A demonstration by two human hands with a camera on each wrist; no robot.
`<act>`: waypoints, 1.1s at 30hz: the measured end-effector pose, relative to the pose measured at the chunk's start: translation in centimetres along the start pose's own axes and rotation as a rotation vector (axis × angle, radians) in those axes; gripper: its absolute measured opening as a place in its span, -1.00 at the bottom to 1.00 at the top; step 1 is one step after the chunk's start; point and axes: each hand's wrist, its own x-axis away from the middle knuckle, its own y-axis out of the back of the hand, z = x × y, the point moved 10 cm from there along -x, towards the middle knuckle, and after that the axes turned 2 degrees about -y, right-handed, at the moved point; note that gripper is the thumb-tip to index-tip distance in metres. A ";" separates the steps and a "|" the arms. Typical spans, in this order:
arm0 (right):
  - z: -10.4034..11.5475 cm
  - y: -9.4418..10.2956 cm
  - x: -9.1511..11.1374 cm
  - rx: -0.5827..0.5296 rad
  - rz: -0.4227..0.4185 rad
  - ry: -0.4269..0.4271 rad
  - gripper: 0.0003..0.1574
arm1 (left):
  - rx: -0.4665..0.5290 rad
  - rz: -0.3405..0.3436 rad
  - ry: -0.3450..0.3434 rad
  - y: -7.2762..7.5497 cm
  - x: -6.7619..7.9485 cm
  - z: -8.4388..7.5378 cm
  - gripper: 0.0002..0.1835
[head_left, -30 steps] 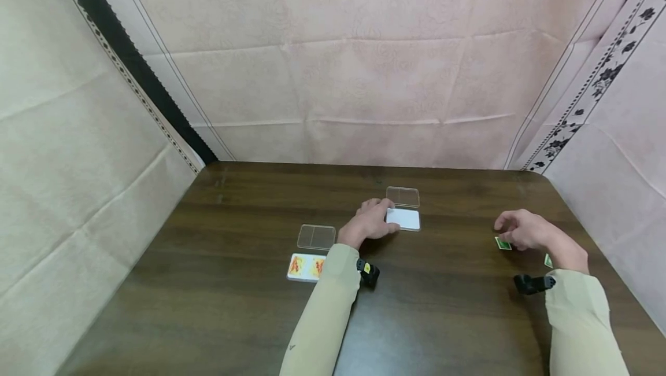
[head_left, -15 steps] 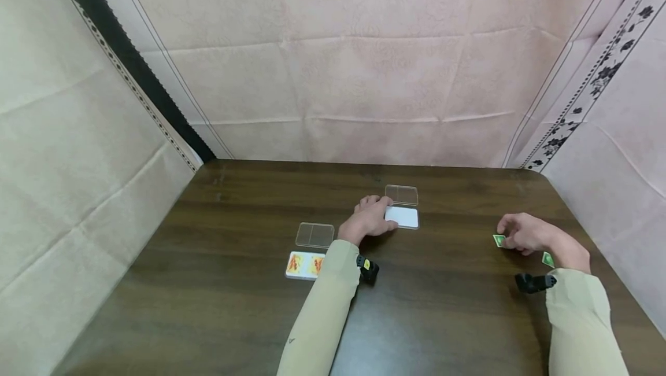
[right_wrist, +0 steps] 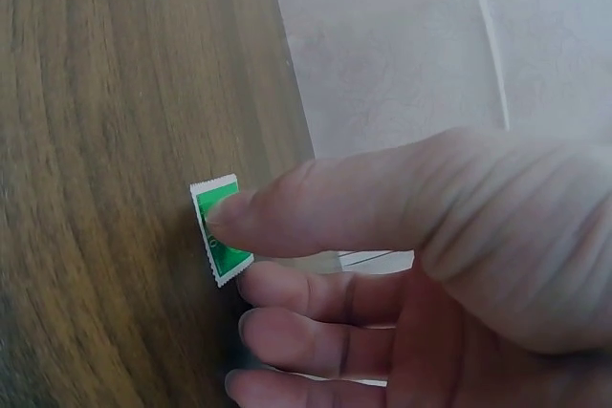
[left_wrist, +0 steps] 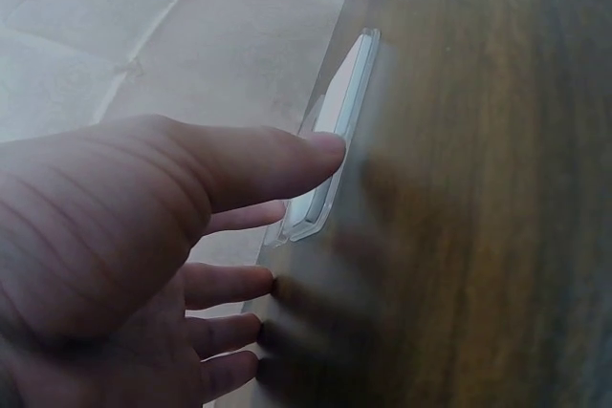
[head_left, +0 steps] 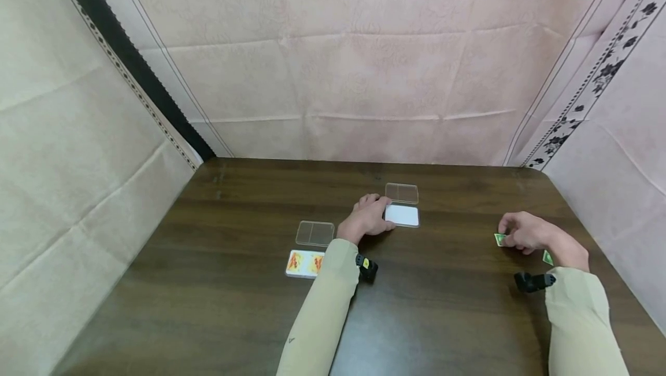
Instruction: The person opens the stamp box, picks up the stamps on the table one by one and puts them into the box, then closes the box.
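Note:
My left hand (head_left: pixel 366 217) is at the left end of an opened clear plastic case (head_left: pixel 402 215) with a white inside. Its thumb (left_wrist: pixel 287 164) lies along the case's near edge and the index finger reaches the far side, holding the case between them; the other fingers stay off it. At the right, my right hand (head_left: pixel 529 232) pinches a small green stamp (right_wrist: pixel 218 226) with a white serrated border. The thumb covers part of its face, and the index finger is behind it. Another green stamp (head_left: pixel 548 258) lies beside the right wrist, partly hidden.
A second opened clear case (head_left: pixel 315 233) lies left of the left forearm, its white half (head_left: pixel 304 264) showing two orange-red pictures; the sleeve is close to its right end. The brown wooden table (head_left: pixel 442 306) is bounded by pale cloth (head_left: pixel 338 87) at the back and sides.
The right hand has taken hold of the green stamp between thumb and finger and lifted it slightly. The left hand stays at the case.

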 end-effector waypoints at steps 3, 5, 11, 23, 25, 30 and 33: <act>-0.1 0.1 0.0 -0.001 -0.003 0.001 -0.73 | -0.006 0.002 0.001 0.0 0.0 0.0 -0.33; 0.0 0.0 -0.1 0.000 -0.003 0.001 -0.74 | -0.009 -0.001 0.002 0.1 0.0 0.0 -0.33; 0.0 0.1 -0.1 -0.002 -0.011 0.003 -0.75 | -0.023 0.001 0.014 0.2 0.0 0.2 -0.34; -0.2 0.2 -0.1 -0.007 -0.041 0.018 -0.88 | -0.032 0.007 0.014 -0.2 -0.1 0.3 -0.36; -0.2 0.2 0.0 -0.010 -0.042 0.014 -0.90 | -0.029 0.004 0.011 -0.2 -0.1 0.4 -0.36; 0.0 0.3 0.0 -0.010 -0.058 0.021 -0.93 | -0.028 -0.006 0.009 -0.1 0.0 0.4 -0.37; 0.2 0.3 0.0 -0.004 -0.066 0.033 -0.94 | -0.036 -0.008 0.007 -0.1 -0.1 0.4 -0.38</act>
